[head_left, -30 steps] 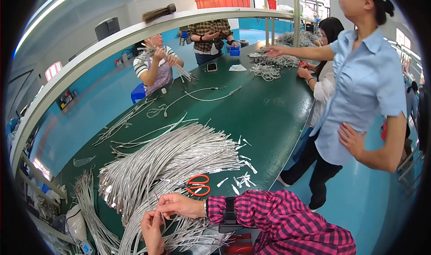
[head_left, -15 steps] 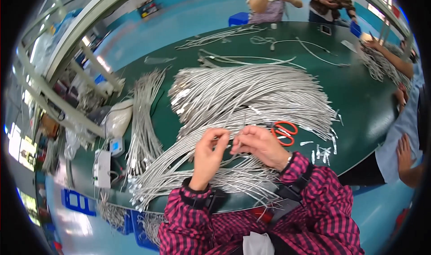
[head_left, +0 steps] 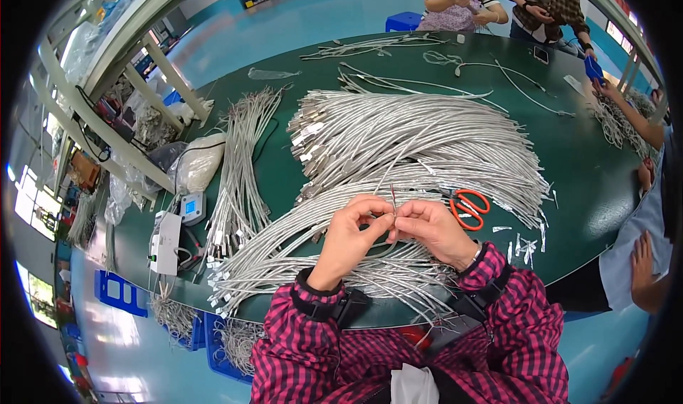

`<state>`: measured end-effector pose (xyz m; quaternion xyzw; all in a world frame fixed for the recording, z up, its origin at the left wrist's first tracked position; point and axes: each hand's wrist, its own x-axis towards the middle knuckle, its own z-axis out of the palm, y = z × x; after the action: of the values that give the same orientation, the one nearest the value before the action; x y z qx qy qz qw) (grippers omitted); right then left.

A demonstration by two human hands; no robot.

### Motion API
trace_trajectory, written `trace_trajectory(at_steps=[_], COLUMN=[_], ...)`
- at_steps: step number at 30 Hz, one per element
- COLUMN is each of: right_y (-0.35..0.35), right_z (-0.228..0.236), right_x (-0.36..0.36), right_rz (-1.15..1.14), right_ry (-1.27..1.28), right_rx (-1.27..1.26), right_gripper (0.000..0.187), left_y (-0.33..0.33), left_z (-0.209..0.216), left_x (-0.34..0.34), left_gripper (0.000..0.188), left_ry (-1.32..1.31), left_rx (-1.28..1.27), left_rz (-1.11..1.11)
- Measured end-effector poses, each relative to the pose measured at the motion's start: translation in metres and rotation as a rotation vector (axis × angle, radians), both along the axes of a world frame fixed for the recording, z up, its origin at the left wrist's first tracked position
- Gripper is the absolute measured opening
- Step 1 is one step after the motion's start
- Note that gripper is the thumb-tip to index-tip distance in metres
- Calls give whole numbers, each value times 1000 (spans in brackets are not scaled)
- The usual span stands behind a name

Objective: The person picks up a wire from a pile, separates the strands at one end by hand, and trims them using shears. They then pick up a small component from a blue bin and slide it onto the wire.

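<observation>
Blue floor (head_left: 313, 16) is spreading around a green table (head_left: 578, 180) beneath the left hand (head_left: 350, 234).
Windows (head_left: 37, 206) are glowing well left of it; a blue stool (head_left: 403, 22) is standing far beyond.

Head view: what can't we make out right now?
All in the head view:
- Held cable, lower part: covered by fingertips of the left hand and right hand; wire detail too small.
- Striped-shirt co-worker: head cut off by the top edge.
- Blue-shirted person: partly lost past the dark fisheye rim.
- Blue crate, right side: hidden behind the left sleeve.
</observation>
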<state>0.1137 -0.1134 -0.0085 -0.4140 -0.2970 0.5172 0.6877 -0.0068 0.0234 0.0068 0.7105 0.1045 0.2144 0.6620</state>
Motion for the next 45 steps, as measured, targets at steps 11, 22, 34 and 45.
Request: trace_trajectory(at_steps=[11,22,34,45], right_y=[1,-2,-2,6], right_z=[-2,1,-1,-15], right_x=[-2,-2,3,-9], right_rz=[-74,41,120,3], right_ry=[-197,-87,-56,-52], right_rx=[-30,28,41,186], right_gripper=[15,13,13,16], left_y=[9,10,12,-8], left_z=[7,13,15,13], left_x=[-2,-4,-6,-1], left_gripper=[8,5,5,4], left_ry=[82,59,54,23], left_rx=[155,81,23,82], left_rz=[-54,-142,-191,-34])
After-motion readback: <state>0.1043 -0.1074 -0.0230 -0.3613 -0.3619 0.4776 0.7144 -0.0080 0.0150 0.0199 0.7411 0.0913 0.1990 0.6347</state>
